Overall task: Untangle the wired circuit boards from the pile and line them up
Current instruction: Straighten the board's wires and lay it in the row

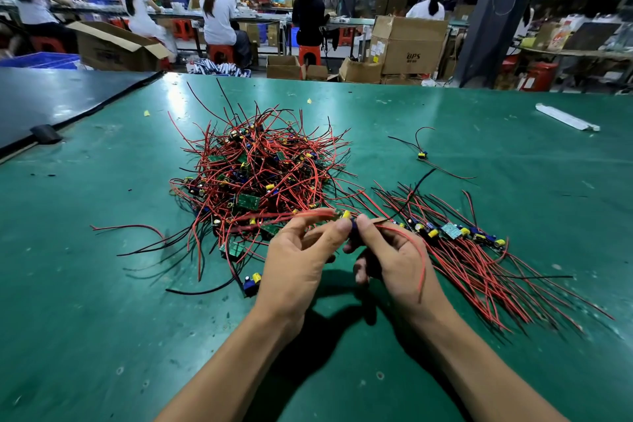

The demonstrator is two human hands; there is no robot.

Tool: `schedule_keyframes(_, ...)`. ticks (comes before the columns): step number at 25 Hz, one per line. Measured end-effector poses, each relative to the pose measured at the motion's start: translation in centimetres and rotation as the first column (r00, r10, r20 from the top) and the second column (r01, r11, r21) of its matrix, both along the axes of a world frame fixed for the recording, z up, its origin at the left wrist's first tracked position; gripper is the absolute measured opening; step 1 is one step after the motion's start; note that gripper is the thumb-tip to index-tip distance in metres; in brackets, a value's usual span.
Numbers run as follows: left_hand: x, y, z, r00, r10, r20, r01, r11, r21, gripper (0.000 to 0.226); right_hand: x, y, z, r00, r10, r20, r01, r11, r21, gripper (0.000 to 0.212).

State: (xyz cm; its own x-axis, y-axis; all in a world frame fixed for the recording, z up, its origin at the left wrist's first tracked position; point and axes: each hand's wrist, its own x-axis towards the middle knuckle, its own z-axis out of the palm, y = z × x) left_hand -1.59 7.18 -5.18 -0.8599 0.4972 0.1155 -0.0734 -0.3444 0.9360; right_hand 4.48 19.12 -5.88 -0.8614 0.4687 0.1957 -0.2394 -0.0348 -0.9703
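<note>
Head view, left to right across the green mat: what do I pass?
Small black object → tangled pile → held board, pinched by left hand and right hand → lined-up row → white strip. The lone board overlaps the row, so it is left out.

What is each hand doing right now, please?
Left hand: pinching the wired circuit board.
Right hand: gripping the same wired circuit board.

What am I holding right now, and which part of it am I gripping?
One wired circuit board, pinched at the board itself between the fingertips of the left hand and right hand; one of its red wires drapes over the right hand.
</note>
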Motion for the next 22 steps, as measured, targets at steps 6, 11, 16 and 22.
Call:
schedule_keyframes(6,-0.6,-0.3,-0.5,0.926,-0.262,0.272,0.255,0.965,0.060,0.028,0.6,2.3,0.6,0.964,0.257,0.068,-0.229,0.933,-0.279,0.028)
schedule_keyframes(11,-0.9,-0.6,0.1,0.811,-0.392,0.435,0.422,0.906,0.030,0.029,1.0,2.6,0.6,0.915,0.378,0.141,-0.315,0.888,-0.334,0.018)
schedule_keyframes(16,-0.8,-0.6,-0.4,0.860,-0.360,0.362,0.384,0.923,0.006,0.032,0.6,2.9,0.3,0.914,0.328,0.241,-0.270,0.931,-0.245,0.014)
schedule_keyframes(22,-0.7,-0.5,-0.4,0.868,-0.307,0.390,0.325,0.946,0.022,0.026,0.4,2.9,-0.4,0.943,0.216,0.255,-0.185,0.973,-0.142,0.023)
